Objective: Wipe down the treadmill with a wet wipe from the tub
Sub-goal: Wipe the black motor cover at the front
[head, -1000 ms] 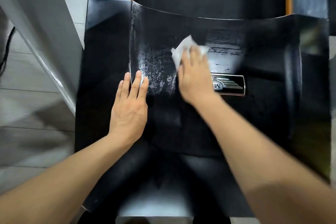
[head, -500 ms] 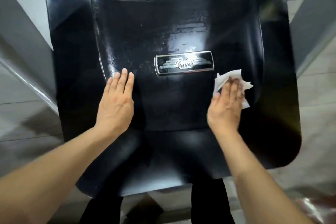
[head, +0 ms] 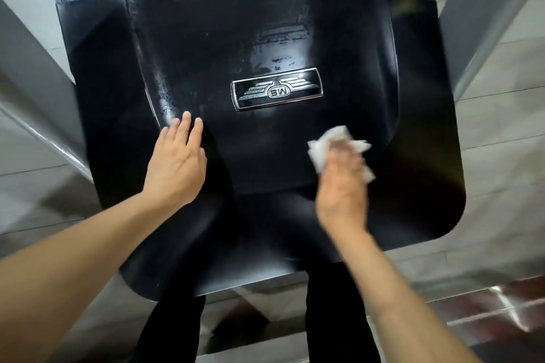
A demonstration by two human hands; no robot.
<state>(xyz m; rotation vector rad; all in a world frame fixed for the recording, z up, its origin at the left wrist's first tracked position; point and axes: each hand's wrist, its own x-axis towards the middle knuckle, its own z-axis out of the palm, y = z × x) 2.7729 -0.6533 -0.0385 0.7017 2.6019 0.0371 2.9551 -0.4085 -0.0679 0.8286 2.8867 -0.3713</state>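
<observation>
While the left hand (head: 177,165) stays flat and open on the treadmill's black motor cover (head: 182,62), the right hand (head: 343,186), blurred, has dragged the crumpled wet wipe (head: 321,147) nearer, below the badge (head: 277,89), leaving damp streaks beyond it.

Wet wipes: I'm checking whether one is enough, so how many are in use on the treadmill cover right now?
1. The wet wipe is under the right hand, on the black motor cover below the badge. The left hand has none.

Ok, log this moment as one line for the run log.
phase: wiping | right hand: presses wet wipe on treadmill cover, below-right of badge, blurred | left hand: flat on cover
</observation>
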